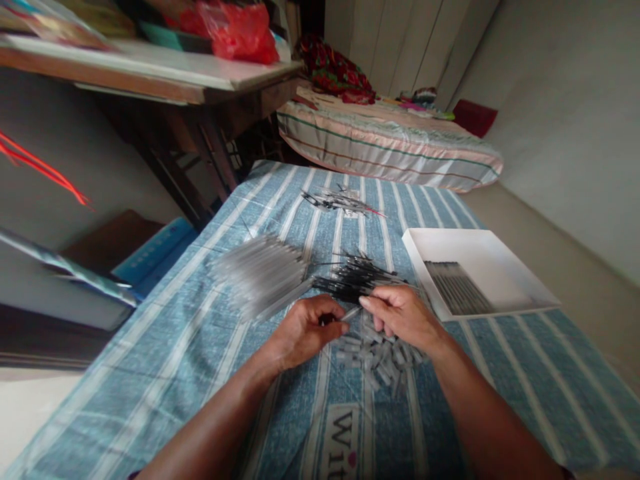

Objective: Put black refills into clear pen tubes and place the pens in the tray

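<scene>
My left hand [310, 330] is closed, thumb and index finger pinching one end of a slim, translucent pen piece [353, 312]. My right hand [400, 311] is closed on the other end, so most of the piece is hidden by fingers. Just beyond both hands lies a heap of thin black-tipped pen refills [353, 273]. Short clear-grey caps [385, 360] are scattered under and in front of my right hand. To the left, a stack of translucent pen barrels [265, 273] lies side by side, blurred.
On the right of the striped tablecloth [200, 373] stands a shallow white box [515, 267] with a row of pens [457, 288] inside. A small pile of dark thin parts [340, 200] lies farther back. A wooden table [150, 67] with a red bag [240, 33] is at upper left.
</scene>
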A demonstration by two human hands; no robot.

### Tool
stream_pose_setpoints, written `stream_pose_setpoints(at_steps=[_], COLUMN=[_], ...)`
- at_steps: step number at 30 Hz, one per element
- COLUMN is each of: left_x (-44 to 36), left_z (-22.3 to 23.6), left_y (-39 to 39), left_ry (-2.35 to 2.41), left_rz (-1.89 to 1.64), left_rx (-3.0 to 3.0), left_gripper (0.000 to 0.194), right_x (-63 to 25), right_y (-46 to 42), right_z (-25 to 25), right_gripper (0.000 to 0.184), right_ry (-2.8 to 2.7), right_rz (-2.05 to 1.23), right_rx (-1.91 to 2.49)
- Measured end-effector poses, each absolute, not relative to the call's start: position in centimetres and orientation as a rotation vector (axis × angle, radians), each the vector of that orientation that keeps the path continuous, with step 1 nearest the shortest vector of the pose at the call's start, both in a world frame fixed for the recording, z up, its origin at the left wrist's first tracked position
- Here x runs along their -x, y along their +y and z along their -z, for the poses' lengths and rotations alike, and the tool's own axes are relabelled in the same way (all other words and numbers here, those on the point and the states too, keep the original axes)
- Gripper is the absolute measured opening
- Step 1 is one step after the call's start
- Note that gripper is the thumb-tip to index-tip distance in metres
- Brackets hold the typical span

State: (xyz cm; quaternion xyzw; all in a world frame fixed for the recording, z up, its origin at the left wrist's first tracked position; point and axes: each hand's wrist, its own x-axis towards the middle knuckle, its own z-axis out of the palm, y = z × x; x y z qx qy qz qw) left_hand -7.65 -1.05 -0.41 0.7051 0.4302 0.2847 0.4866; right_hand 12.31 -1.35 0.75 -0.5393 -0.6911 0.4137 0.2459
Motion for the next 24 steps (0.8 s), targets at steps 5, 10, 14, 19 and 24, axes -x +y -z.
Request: stream_pose_setpoints(at_steps=[5,10,14,19,24], left_x=[7.9,8.0,7.7,7.7,7.9], left_z=[0.4,0.2,-0.1,-0.1,-0.1], left_y=[-0.8,-0.8,-0.8,-0.8,-0.5], left_ry=[1.094,1.131,1.069,1.068,1.057], left_rz=[-0.72,-0.721,-0.775,-0.854,-1.055], left_rx=[-1.639,-1.529,-1.424,-1.268,-1.051], left_gripper=[0.017,0.022,0.021,0.023,0.025], right_x=[-13.6,-13.0,-12.6,-12.7,-11.2], right_y=[-1.9,-2.8,-2.9,-3.5,-5.2], right_z=[-0.2,0.5,0.4,-0.6,-0.2], right_gripper=[0.011,0.01,0.011,0.012,0.009], right_ry=[-2.244,-2.586,-2.645,-2.458,-2.021], right_rz=[-0.717,-0.439,-0.378,-0.621,-1.199], right_rx=[1.64,1.797,1.829,1.703,1.459])
